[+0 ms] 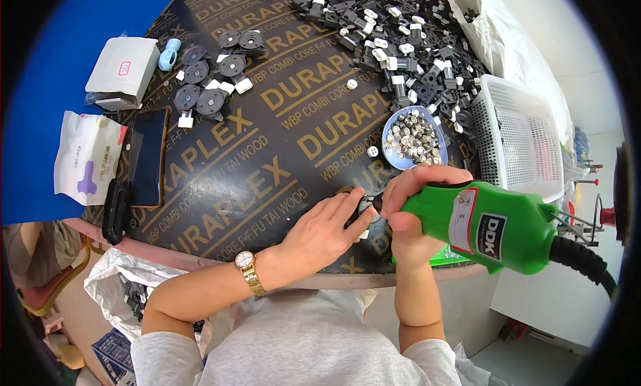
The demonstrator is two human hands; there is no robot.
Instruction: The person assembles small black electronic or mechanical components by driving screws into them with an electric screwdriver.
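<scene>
My right hand (pixel 404 209) is wrapped round the front of a green electric screwdriver (pixel 481 227), which lies nearly level with its tip pointing left. A black cable runs off its rear. My left hand (pixel 324 227) presses a small dark round part (pixel 366 203) against the table, thumb and fingers on either side of it. The driver's tip meets this part; the exact contact is hidden by my fingers. Just beyond my right hand stands a blue bowl (pixel 398 163) full of small silver-and-white round pieces. Two loose white round pieces (pixel 372 151) lie near it.
A large pile of black and white plastic parts (pixel 407 59) covers the far right, beside a white basket (pixel 487 142). Several round black assemblies (pixel 197 72) sit far left. Nearby are a white box (pixel 123 69), tissue pack (pixel 88 159), phone (pixel 148 155) and black-handled tool (pixel 115 212).
</scene>
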